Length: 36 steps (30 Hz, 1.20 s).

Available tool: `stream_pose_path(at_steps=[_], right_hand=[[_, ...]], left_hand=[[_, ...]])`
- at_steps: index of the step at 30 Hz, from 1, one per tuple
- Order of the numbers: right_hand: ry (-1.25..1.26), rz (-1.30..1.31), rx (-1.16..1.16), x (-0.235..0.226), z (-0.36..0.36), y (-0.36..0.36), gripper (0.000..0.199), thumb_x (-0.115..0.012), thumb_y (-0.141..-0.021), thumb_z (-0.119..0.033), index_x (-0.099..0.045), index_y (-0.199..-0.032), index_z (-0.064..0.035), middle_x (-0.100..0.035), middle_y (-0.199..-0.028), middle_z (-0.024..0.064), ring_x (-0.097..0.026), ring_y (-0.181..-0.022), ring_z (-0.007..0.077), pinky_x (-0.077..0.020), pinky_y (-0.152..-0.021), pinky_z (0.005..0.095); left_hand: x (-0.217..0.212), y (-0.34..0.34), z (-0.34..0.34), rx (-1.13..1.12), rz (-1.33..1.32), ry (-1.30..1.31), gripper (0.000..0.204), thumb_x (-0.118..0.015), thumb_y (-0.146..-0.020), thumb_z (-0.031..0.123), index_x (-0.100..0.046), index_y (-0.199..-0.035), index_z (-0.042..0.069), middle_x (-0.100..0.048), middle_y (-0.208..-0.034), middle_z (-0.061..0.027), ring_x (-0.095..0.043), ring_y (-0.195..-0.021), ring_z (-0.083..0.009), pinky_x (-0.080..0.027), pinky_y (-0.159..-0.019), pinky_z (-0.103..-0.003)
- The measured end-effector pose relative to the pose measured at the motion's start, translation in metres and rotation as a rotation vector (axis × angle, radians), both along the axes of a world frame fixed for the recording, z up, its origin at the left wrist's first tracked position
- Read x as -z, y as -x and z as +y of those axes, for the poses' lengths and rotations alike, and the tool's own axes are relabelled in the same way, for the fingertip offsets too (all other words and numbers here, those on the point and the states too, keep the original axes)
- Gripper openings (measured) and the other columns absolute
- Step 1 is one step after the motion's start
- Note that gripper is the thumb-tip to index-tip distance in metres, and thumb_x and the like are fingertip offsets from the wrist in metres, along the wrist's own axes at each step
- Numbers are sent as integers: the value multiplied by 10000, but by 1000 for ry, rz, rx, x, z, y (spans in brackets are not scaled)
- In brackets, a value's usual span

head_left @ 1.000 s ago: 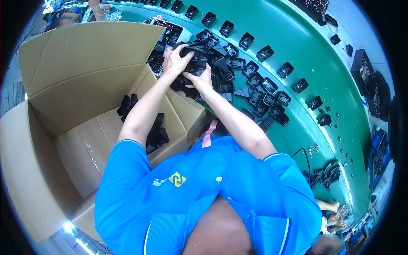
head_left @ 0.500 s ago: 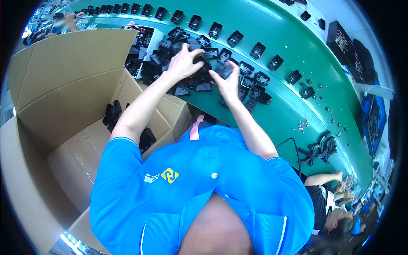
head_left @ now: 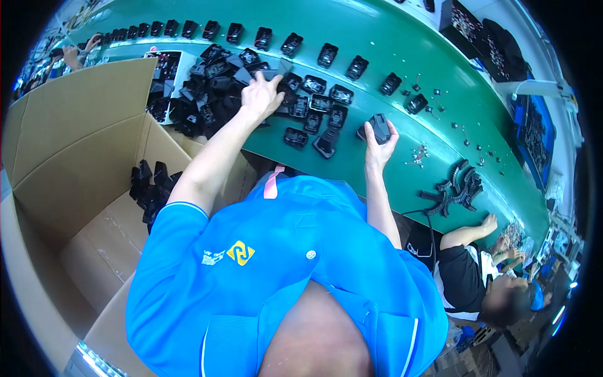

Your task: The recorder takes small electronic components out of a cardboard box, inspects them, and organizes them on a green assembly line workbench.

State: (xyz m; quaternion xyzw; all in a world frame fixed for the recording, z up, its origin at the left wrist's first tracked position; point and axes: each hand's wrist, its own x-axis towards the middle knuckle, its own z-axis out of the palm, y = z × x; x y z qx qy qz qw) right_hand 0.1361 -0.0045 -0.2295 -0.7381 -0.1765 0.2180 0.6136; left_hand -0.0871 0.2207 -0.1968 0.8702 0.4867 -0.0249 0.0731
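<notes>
My left hand [head_left: 259,97] lies over the right side of a heap of black plastic housings [head_left: 210,94], its fingers spread and touching parts there. Whether it grips one is hard to see. My right hand [head_left: 380,149] is closed around a single black housing [head_left: 377,128], with its smooth angular side up, over the green bench [head_left: 352,160]. Between my hands, several open black housings [head_left: 321,102] lie in a loose group, their inner sides showing. One more housing [head_left: 326,143] sits closer to my body.
A row of black housings [head_left: 292,44] curves along the far bench. At left stands a large open cardboard box [head_left: 81,135] with black parts inside; a white tray [head_left: 183,70] is behind it. Black ribbed strips [head_left: 455,190] lie at right, near another person [head_left: 471,276].
My right hand has moved right, away from the heap, with the black housing in it. My left hand remains at the heap. The view has shifted to the right.
</notes>
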Motion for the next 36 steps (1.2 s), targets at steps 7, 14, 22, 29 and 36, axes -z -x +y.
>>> stream_pose_path(at_steps=[7, 14, 22, 29, 36], right_hand=[[-1, 87, -123, -16, 2, -21, 659, -816, -791, -213, -461, -1312, -24, -497, -1233, 202, -585, -1073, 284, -497, -937, 390], [128, -426, -386, -9, 34, -30, 611, -801, -773, -194, -502, -1287, -54, -499, -1234, 168, -571, -1094, 315, -500, -934, 429], [434, -532, -686, 10, 36, -40, 625, -787, -757, -179, -513, -1315, -110, -481, -1278, 143, -541, -1133, 344, -504, -929, 447], [381, -599, -663, 4, 20, -37, 717, -783, -761, -210, -463, -1399, -143, -459, -1337, 147, -505, -1171, 351, -493, -931, 452], [395, -677, -622, 7, 16, -43, 760, -772, -778, -313, -435, -1437, -139, -470, -1343, 144, -474, -1167, 333, -396, -983, 459]], left_hand=[[-26, 2, -5, -165, -88, 115, 437, -616, -867, 390, -614, -1259, 197, -545, -1121, -221, -640, -927, -391, -562, -732, -434], [-21, -21, 1, -361, -418, 152, 392, -609, -883, 379, -643, -1208, 163, -571, -1136, -152, -633, -924, -377, -524, -806, -439], [44, -40, -3, -120, -616, -173, 292, -621, -891, 226, -645, -1162, 119, -580, -1125, -109, -593, -1004, -331, -494, -839, -426], [49, -41, -2, -18, -628, -342, 281, -620, -892, 175, -643, -1163, 107, -595, -1180, -82, -550, -1101, -286, -458, -921, -400], [54, -38, 38, 206, -504, -395, 290, -570, -937, 262, -651, -1182, 129, -633, -1177, -42, -549, -1111, -286, -426, -978, -426]])
